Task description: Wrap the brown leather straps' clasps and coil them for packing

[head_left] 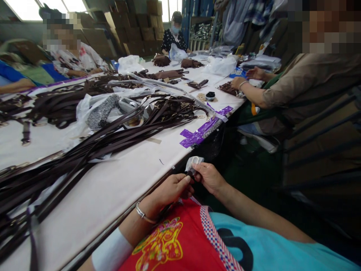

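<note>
My left hand (174, 187) is closed around the end of a dark brown strap (190, 173), just off the table's near edge. My right hand (211, 177) pinches a small metal ring or buckle wrapped in thin white plastic (194, 161) at that strap's end. The two hands almost touch, above my red apron (180, 244). The rest of the held strap is mostly hidden by my left hand. On the table to the left lies a long pile of dark brown straps (113, 139) with gold-coloured metal clasps.
Purple tape (197, 134) covers the edge of the white table (118, 188) ahead. Tape rolls (135, 119) and crumpled clear plastic (83, 109) sit among the straps. A co-worker's hands (239, 83) work at the right; other people sit farther back near stacked cartons (141, 30).
</note>
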A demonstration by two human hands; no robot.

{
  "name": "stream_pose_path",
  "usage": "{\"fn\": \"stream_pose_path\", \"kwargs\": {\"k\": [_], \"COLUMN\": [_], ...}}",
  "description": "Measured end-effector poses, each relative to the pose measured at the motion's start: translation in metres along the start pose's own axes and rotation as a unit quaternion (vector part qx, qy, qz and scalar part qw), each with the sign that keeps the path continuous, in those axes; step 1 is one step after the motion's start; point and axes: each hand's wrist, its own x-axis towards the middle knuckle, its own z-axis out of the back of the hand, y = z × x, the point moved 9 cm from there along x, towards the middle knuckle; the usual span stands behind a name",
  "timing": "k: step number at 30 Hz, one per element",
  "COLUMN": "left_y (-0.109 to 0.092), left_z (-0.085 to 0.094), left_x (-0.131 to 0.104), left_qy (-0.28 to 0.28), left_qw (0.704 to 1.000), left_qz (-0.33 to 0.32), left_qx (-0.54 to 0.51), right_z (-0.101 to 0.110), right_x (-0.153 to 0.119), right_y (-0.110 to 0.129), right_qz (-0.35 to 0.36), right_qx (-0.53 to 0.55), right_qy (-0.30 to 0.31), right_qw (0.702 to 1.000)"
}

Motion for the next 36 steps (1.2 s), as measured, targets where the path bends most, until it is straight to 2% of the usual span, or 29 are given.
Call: {"fn": "stream_pose_path", "kwargs": {"k": [4,6,8,11,14,22,30,36], "left_y": [0.02,0.035,0.044,0.039,0.027,0.022,0.014,-0.001], "left_z": [0.019,0.024,0.025,0.026,0.028,0.024,0.022,0.017], "left_x": [-0.019,-0.026,-0.029,-0.027,-0.023,-0.013,-0.009,0.003], "left_qy": [0.011,0.008,-0.01,-0.072,-0.118,-0.139,-0.171,-0.193], "left_qw": [0.995,0.994,0.995,0.993,0.985,0.978,0.958,0.951], "left_qz": [-0.031,-0.009,0.02,0.037,0.047,0.071,0.017,-0.029], "left_qx": [0.094,0.112,0.099,0.082,0.118,0.138,0.229,0.242], "right_z": [0.043,0.058,0.064,0.06,0.049,0.031,0.028,0.01], "right_x": [0.013,0.017,0.02,0.02,0.019,0.005,-0.003,-0.01], "right_y": [0.025,0.03,0.027,0.017,0.01,0.013,0.003,-0.008], "right_qz": [0.038,0.041,0.03,0.016,0.021,0.068,0.05,0.042], "right_qx": [0.048,0.05,0.052,0.054,0.028,-0.147,-0.163,-0.171], "right_qy": [-0.099,-0.121,-0.118,-0.103,-0.086,-0.041,-0.036,-0.026], "right_qw": [0.993,0.991,0.991,0.993,0.996,0.986,0.985,0.984]}}
